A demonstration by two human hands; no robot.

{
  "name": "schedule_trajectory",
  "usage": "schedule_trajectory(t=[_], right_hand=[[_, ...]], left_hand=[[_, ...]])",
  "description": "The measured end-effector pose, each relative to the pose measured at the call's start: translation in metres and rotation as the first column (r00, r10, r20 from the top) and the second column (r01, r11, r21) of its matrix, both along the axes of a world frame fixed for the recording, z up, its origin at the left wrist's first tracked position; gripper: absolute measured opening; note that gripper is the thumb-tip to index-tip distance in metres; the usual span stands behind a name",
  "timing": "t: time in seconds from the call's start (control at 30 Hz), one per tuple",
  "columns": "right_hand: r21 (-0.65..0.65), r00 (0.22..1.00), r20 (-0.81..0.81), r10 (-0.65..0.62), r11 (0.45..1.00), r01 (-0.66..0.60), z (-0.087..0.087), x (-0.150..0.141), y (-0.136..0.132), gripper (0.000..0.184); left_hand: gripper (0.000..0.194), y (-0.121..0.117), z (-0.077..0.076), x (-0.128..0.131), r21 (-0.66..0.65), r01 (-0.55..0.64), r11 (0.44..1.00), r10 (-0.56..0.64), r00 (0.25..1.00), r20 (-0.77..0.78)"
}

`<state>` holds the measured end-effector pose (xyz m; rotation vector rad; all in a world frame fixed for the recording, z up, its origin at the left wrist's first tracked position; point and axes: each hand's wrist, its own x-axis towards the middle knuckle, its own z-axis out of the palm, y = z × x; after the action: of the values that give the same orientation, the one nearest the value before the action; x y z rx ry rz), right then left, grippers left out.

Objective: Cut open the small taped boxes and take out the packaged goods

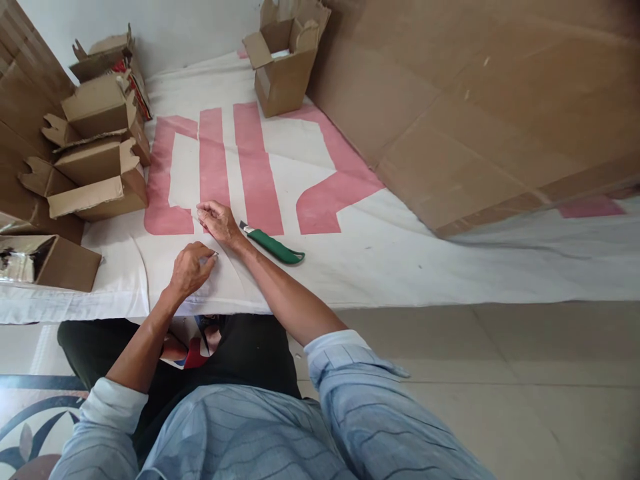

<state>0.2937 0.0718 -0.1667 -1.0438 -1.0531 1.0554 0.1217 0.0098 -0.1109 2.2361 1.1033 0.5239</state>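
My left hand (192, 268) is above the near part of the white cloth (380, 267), its thumb and forefinger pinched on a tiny pale piece (215, 255) whose kind I cannot make out. A little farther forward, my right hand (219, 221) has its fingertips closed together over the red print. Whatever it may hold is too small to name. Just right of that wrist lies a green-handled utility knife (273, 245), its blade end pointing towards the hand. Neither hand touches the knife.
Several open cardboard boxes (100, 160) line the left side, and a small box (40, 263) lies near the front left edge. Another open box (285, 73) stands at the back. A very large carton (475, 113) takes up the right side.
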Motion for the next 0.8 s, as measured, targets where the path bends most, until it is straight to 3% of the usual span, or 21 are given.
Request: schedule_trajectory(t=[0.07,0.1,0.2,0.27,0.37,0.47,0.8], right_hand=[[-0.012,1.000,0.007,0.017,1.000,-0.017,0.007,0.001,-0.004,0.045],[-0.015,0.999,0.009,0.038,0.999,-0.038,0.011,0.002,-0.006,0.042],[-0.024,0.975,0.008,0.222,0.975,-0.221,0.023,0.007,-0.014,0.038],[-0.029,0.934,0.002,0.357,0.934,-0.357,0.030,0.011,-0.020,0.036],[-0.035,0.870,0.001,0.492,0.870,-0.492,0.038,0.015,-0.026,0.036],[-0.042,0.847,0.005,0.532,0.846,-0.531,0.041,0.015,-0.029,0.038],[-0.054,0.902,0.054,0.427,0.904,-0.425,0.030,0.005,-0.024,0.025]], left_hand=[[0.019,0.006,-0.003,-0.005,-0.226,-0.068,0.972,0.122,0.964,0.237],[0.026,0.009,-0.003,-0.008,-0.352,-0.082,0.932,0.205,0.922,0.328],[0.045,0.016,0.000,-0.015,-0.646,-0.039,0.762,0.430,0.776,0.461],[0.050,0.019,0.003,-0.020,-0.733,0.025,0.680,0.507,0.705,0.495],[0.049,0.022,0.005,-0.025,-0.769,0.088,0.634,0.548,0.650,0.526],[0.049,0.023,0.003,-0.028,-0.777,0.109,0.621,0.562,0.629,0.537],[0.042,0.023,-0.001,-0.025,-0.777,0.099,0.622,0.568,0.627,0.534]])
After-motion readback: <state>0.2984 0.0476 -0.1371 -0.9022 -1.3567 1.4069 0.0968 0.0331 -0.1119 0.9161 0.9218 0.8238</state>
